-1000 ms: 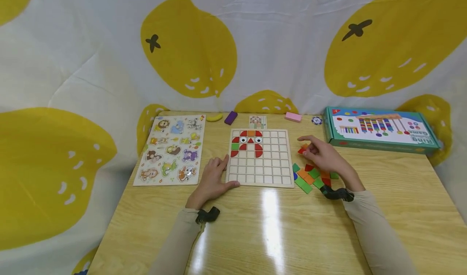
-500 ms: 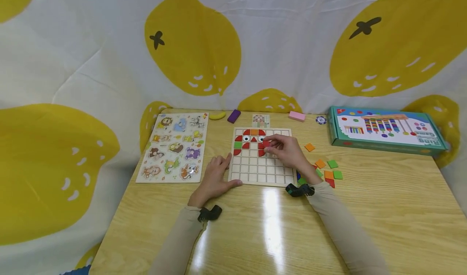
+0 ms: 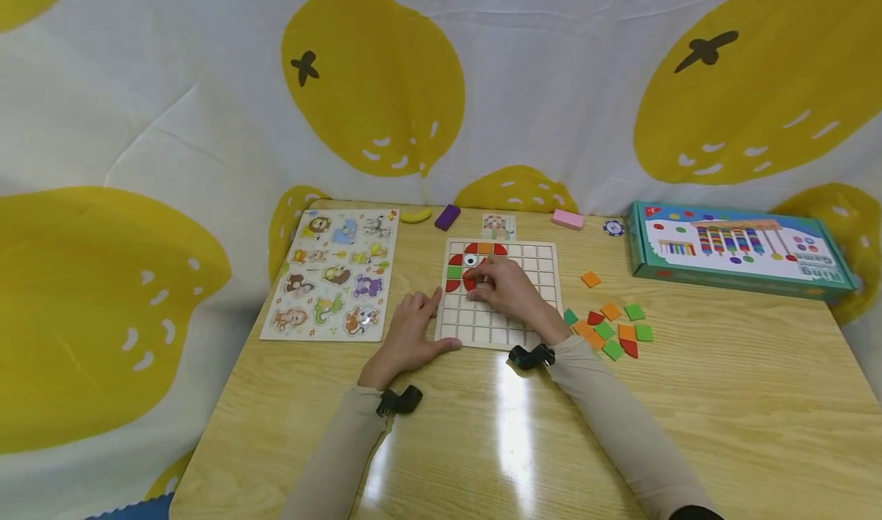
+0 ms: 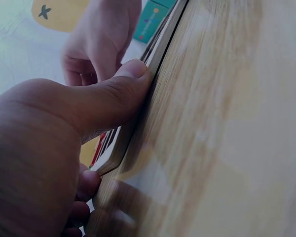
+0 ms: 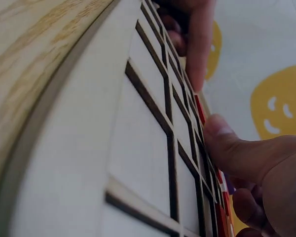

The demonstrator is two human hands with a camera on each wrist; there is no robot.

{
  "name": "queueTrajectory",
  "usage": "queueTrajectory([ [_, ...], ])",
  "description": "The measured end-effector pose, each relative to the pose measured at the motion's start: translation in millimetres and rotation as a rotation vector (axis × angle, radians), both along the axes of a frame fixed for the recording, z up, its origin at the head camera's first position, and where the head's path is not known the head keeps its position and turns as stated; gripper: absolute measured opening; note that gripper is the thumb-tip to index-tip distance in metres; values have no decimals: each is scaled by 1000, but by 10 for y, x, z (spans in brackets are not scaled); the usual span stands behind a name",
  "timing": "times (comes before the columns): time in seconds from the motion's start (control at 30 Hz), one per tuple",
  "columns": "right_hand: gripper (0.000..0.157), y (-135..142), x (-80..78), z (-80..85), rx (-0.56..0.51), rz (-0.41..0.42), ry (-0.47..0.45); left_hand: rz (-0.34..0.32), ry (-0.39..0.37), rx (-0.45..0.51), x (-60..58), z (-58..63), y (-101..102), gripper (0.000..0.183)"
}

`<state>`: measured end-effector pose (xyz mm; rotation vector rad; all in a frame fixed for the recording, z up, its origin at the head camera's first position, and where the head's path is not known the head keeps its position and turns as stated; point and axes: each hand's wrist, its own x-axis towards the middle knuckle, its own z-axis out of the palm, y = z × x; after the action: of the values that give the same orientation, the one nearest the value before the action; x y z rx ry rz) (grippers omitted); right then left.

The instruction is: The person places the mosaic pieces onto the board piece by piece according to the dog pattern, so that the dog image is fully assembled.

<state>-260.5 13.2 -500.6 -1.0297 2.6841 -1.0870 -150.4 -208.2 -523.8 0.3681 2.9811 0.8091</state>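
A wooden grid board (image 3: 482,336) lies on the table, with red, green, orange and eye pieces in its upper left cells. My left hand (image 3: 408,335) rests at its lower left corner, index finger along the left edge and thumb along the near edge. In the left wrist view the thumb (image 4: 116,94) presses against the board's rim. Over the board's filled part, my right hand (image 3: 506,289) pinches a red piece (image 3: 470,284) low at the grid, below the left eye piece. Its fingers hide several cells. In the right wrist view the right thumb (image 5: 224,138) is down at the grid.
Loose coloured tiles (image 3: 606,330) lie right of the board. A small picture card (image 3: 499,227) lies behind it. An animal puzzle (image 3: 331,275) is at left. At the back are a toy banana (image 3: 416,216), purple block (image 3: 448,217), pink block (image 3: 567,219), chip (image 3: 613,228) and game box (image 3: 740,248).
My right hand has carried a red piece left from the loose tiles onto the board, down to the filled cells. The left hand has stayed at the board's corner.
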Motion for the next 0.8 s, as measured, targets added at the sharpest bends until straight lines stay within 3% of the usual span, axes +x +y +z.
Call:
queueTrajectory([
  [0.3,23,55,-11,-25,17,-49,26,-15,2,-1,-12,35,46,108],
  [0.47,22,137,-16,31,-31,-42,38,-17,7,-7,-20,34,65,107],
  [0.6,24,486,-55,156,-38,-91,15,-21,-6,-16,-22,19,70,108],
  [0.8,33,1288,-173,283,186,-213,-28,12,-16,5,9,12,20,108],
])
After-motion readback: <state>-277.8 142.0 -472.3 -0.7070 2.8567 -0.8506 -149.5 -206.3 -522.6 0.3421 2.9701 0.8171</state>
